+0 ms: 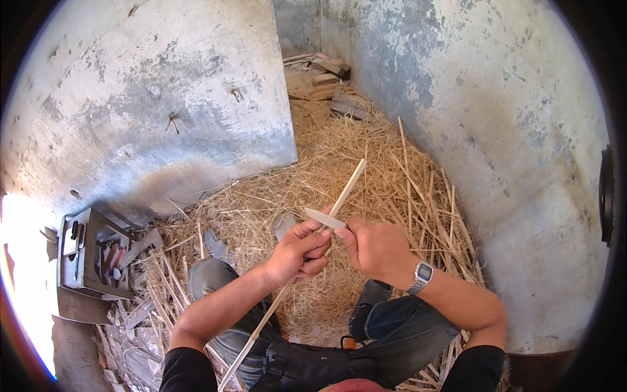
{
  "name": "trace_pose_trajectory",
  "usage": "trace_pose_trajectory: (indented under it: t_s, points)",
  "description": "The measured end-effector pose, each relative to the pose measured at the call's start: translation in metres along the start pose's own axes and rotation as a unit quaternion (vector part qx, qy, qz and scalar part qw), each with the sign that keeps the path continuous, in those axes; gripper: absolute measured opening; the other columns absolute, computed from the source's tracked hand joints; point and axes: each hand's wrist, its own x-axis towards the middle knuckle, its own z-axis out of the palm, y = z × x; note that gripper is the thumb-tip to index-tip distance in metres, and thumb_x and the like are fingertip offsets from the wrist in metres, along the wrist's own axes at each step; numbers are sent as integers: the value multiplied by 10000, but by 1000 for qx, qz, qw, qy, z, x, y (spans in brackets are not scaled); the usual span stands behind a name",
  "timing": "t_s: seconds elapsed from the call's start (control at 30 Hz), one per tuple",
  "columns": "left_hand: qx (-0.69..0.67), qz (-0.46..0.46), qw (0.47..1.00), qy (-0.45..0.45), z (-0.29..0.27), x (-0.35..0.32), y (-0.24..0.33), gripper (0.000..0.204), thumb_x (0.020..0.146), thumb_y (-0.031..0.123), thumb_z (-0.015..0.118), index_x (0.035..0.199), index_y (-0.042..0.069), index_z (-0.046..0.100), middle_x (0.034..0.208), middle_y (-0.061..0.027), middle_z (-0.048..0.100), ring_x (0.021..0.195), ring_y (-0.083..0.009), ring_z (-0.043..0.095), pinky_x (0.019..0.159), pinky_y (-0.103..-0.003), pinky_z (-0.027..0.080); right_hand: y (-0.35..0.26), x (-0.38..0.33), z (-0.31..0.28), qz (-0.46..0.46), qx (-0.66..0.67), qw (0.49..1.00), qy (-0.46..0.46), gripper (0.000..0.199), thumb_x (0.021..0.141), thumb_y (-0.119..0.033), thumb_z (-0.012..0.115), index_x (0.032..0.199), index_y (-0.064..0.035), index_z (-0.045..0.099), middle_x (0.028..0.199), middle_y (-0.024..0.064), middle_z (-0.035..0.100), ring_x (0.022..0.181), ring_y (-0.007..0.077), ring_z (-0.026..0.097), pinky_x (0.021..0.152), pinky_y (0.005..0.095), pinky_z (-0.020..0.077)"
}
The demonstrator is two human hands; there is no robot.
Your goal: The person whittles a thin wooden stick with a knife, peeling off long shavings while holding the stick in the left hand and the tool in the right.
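A long, pale bamboo strip [348,187] slants from the middle of the head view down to its lower edge, passing my left thigh. My left hand [299,253] is closed round it below its upper end, thumb and fingers pinching it. A knife [325,218] with a short, broad blade is gripped in my right hand [381,249]. Its blade lies across the strip, just above my left fingertips. The knife's handle is hidden inside my right fist. A metal watch [423,274] is on my right wrist.
Thin shavings [326,287] cover the floor around my folded legs. Longer strips [424,215] lie at the right wall. A small wooden stand [91,261] holding tools is at the left. Bricks [331,66] are stacked at the back, beyond the left wall's edge [284,98].
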Motion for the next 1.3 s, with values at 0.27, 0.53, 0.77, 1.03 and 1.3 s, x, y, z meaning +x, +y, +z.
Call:
trace_pose_trajectory:
  t_s: [0.27,0.53,0.77,1.03,1.3]
  points:
    - [12,-13,999,38,-5,-13,3,499,1067,146,438,1543,267,345,635,62,281,428,-50,266,364,-216,188,7,13,5,24,-63,998,-6,453,1044,-408,437,796,-53,572,505,151,555,436,363,573,418,472,443]
    - [45,-25,999,2,-7,-30,-3,532,1070,142,431,1571,264,297,631,52,276,424,-49,255,367,-225,195,65,38,-7,84,-106,989,65,500,1068,-378,374,775,-39,596,497,144,561,397,330,553,382,451,434]
    - [17,11,1000,-8,-3,-36,13,509,1067,131,432,1544,294,363,623,51,247,430,-54,222,386,-229,181,54,25,-32,127,5,985,117,497,1069,-368,406,753,-24,576,478,137,479,423,310,505,443,439,385]
    - [25,8,999,-24,4,-31,16,520,1065,124,419,1555,279,339,625,53,249,428,-54,225,382,-230,189,17,16,-32,63,87,988,113,433,1048,-354,471,753,-50,564,468,115,471,402,308,506,415,412,380]
    - [91,-2,995,45,-4,-25,8,545,1069,153,447,1582,187,264,593,50,283,415,-61,304,376,-228,243,1,11,6,-39,-49,998,30,448,1034,-414,474,751,-81,573,464,125,530,394,312,570,374,421,435]
